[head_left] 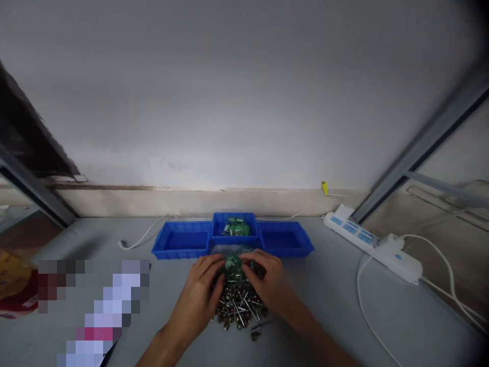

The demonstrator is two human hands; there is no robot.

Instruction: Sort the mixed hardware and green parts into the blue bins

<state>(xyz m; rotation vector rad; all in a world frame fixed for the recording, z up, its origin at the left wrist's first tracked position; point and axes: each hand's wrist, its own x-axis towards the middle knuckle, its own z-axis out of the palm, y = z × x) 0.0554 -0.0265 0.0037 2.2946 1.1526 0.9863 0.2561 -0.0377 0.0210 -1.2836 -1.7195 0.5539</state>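
My left hand point(204, 280) and my right hand point(267, 278) meet over a small green, clear-looking plastic packet point(233, 263), fingertips curled in on it from both sides. Just below lies a heap of thin metal rods with brass-coloured ends point(240, 303), spread on the table between my wrists. One rod piece with a dark end point(256, 334) lies apart at the heap's near right. Behind my hands, the middle blue bin point(214, 232) contains several similar green pieces point(236, 228). The exact contents of the packet are too small to make out.
A left blue bin point(160, 250) and a right blue bin point(305, 247) flank the middle one. A white power strip point(374, 247) with cables lies on the right. A white cable point(147, 232) runs at back left. A pixelated object point(109, 311) lies left.
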